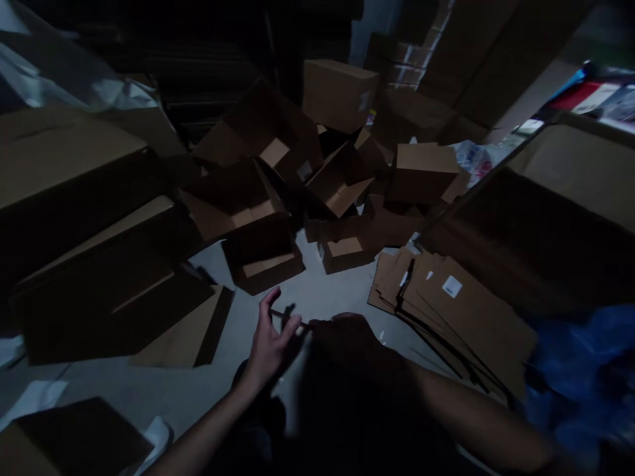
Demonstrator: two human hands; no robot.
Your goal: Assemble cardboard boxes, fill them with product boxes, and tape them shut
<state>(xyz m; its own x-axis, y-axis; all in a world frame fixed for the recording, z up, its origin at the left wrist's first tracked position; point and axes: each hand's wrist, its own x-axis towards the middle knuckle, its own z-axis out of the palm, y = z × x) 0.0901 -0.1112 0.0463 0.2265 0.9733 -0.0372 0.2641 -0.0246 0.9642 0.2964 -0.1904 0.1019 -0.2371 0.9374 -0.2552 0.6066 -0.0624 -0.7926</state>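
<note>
My left hand [270, 340] is low in the middle of the view, its thumb and index finger curved and apart. Just to its right, my right hand [344, 327] is deep in shadow, its fingers appearing closed. A thin dark strip [292, 318] spans the space between the two hands; its kind is too dim to tell. Ahead of the hands, on the pale floor, sit an open cardboard box [268, 271] and a shallow cardboard box [347, 254]. Flattened cardboard sheets [466, 304] are stacked to the right, one bearing a white label.
Several open boxes are heaped beyond, with a closed carton [340, 96] on top and another carton [424, 168] to its right. Large boxes [64, 152] line the left side. A big open box [570, 178] and blue plastic [580, 377] are at right. Light is dim.
</note>
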